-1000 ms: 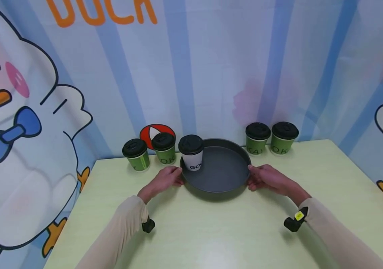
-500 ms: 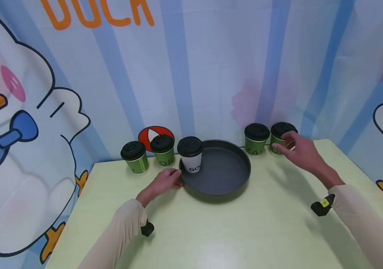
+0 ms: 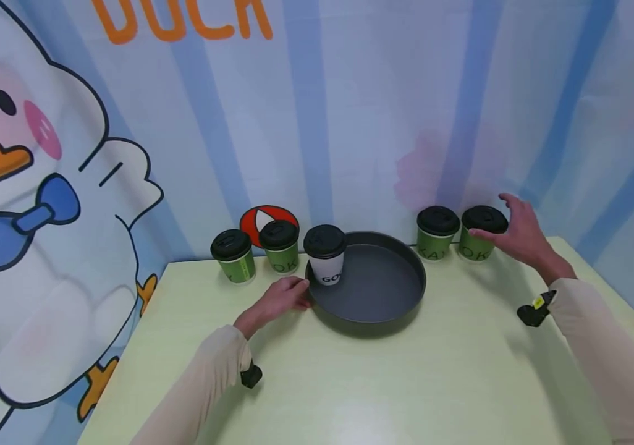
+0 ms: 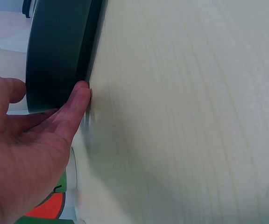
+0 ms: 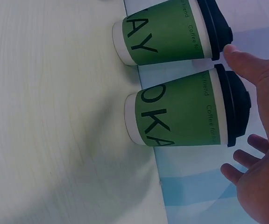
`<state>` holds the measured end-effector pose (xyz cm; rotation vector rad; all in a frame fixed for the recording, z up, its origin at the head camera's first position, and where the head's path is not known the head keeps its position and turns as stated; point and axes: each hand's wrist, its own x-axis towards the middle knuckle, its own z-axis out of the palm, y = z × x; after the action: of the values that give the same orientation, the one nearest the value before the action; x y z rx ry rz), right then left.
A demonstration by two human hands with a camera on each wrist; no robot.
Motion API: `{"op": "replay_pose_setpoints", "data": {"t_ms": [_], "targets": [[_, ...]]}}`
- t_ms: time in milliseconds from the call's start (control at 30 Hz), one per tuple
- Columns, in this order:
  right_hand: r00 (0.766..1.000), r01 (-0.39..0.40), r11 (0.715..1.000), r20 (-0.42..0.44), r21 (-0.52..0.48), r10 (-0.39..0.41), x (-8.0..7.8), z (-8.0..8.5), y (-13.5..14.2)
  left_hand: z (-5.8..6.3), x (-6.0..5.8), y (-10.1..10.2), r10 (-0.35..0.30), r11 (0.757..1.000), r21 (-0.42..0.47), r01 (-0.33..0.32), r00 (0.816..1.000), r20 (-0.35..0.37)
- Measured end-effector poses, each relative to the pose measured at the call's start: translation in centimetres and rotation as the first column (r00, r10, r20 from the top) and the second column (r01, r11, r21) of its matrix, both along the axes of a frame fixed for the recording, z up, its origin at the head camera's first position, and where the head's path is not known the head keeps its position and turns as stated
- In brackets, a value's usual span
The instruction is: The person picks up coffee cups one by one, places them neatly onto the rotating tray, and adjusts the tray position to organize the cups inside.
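A round dark grey pan [image 3: 378,287] stands on the table with a black-lidded white paper cup [image 3: 328,267] inside its left edge. My left hand [image 3: 279,301] holds the pan's left rim; in the left wrist view the thumb is at the top and the fingers [image 4: 76,105] reach beneath. On the right, my right hand [image 3: 525,235] is spread beside the rightmost green paper cup [image 5: 186,112], thumb in front of its black lid, fingers behind on the far side. Another lidded green cup [image 5: 167,35] stands just left of that one.
Two more green cups with black lids [image 3: 237,267] stand left of the pan along the back edge of the pale table [image 3: 350,383]. Right behind the table hangs a blue striped curtain [image 3: 361,111] with duck drawings.
My right hand has let go of the pan's right rim and moved right to the rightmost green cup, its fingers spreading. The left hand has stayed on the pan. The head view has shifted slightly.
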<state>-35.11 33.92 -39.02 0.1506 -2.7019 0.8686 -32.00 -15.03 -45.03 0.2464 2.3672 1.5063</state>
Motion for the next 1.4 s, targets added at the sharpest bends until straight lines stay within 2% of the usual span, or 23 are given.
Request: {"op": "replay_pose_setpoints", "data": {"t_ms": [200,333,633,1100,1400], "targets": [[0.996,-0.034,0.999,0.081,0.005,0.034,-0.9,-0.9,0.3,0.1,-0.1,0.2,-0.012,0.999,-0.034,0.012,1.000,-0.007],[0.993,-0.042,0.999,0.106,-0.015,0.043,-1.4,-1.3,0.2,0.2,0.0,0.0,-0.012,0.999,-0.038,0.012,1.000,-0.001],[0.992,-0.062,0.998,0.106,-0.032,0.065,-1.9,-1.9,0.1,-0.2,0.2,-0.1,-0.003,1.000,-0.022,0.003,1.000,0.015],[0.998,0.000,0.993,0.056,-0.118,0.007,-2.0,-3.0,-0.2,0.0,0.0,-0.1,-0.018,0.999,-0.038,0.017,1.000,-0.012],[0.998,0.003,0.995,0.069,-0.098,0.003,-1.7,-2.8,0.2,0.0,-0.1,-0.1,-0.019,0.999,-0.042,0.019,1.000,-0.003]]}}
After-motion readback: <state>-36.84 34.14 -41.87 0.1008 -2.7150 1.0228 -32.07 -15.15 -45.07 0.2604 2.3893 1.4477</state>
